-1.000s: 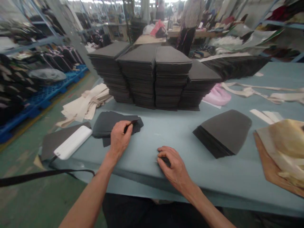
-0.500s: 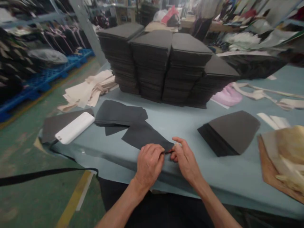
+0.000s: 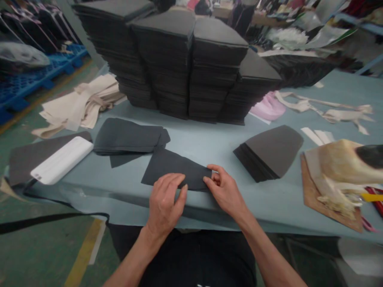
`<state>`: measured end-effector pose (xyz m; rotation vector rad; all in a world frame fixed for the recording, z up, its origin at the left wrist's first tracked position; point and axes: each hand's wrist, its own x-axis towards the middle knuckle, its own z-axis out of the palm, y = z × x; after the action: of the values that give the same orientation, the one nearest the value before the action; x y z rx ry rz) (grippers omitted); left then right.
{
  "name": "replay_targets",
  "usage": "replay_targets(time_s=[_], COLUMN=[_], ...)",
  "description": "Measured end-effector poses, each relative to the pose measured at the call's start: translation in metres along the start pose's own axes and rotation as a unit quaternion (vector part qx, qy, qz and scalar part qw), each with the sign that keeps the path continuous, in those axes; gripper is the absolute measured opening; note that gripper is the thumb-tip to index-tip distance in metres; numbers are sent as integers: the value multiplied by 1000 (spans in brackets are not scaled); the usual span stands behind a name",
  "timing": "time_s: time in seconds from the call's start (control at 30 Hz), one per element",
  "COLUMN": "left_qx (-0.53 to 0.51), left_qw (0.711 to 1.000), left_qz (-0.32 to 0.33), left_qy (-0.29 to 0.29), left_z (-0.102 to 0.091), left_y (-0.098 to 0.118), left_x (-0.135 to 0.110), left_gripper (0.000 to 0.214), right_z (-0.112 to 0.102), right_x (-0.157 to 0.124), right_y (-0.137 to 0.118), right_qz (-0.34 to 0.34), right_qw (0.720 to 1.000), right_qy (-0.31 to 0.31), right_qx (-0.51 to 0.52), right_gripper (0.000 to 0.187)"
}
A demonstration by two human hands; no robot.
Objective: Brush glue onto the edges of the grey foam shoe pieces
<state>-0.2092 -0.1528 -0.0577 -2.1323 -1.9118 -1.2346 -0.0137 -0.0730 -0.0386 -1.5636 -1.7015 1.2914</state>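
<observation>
one dark, flat piece [image 3: 170, 163] lay on the tabletop [image 3: 194, 137] near its front edge, in front of me, between the left-hand stack [image 3: 128, 135] and my right hand [image 3: 226, 191]. i judged the step in hand to be handling and straightening this single sheet. my right fingers were closed in a pinch on its narrow end, thumb on top. my left hand [image 3: 164, 201] hovered at the near edge with thumb and fingers parted, gripping nothing that i could make out; whether the tips brushed the piece, i couldn't tell.

to my mind the next move called for keeping that right pinch light and settling the left fingertips on the sheet, so that it wouldn't skew or crease.

the piece tapered from left to right: the broad end faced left, its far corner up against the left-hand stack, and the narrow end pointed right. its long axis ran roughly along the front edge, the far side slanting towards me as it went right. the right-hand stack [image 3: 269, 149] sat apart, beyond my right hand, and the tall stacks [image 3: 167, 59] stood behind.
</observation>
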Motion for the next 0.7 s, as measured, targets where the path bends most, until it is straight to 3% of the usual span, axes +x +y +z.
replay_targets(time_s=[0.23,0.57,0.7], left_qx=[129,133,125], left_qw=[990,986,987], left_qz=[-63,-102,-93], left_qy=[1,-20,-23], left_z=[-26,-23,-22], left_y=[-53,-55,-61], left_x=[-2,-12,-15], left_gripper=[27,34,35], right_z=[-16,-24,-26], right_x=[-2,-9,-11], right_y=[11,9,3], right_qz=[24,11,66], right_qw=[1000,999,996], right_qy=[-14,27,5], right_qx=[-9,-44,53], right_gripper=[44,44,58])
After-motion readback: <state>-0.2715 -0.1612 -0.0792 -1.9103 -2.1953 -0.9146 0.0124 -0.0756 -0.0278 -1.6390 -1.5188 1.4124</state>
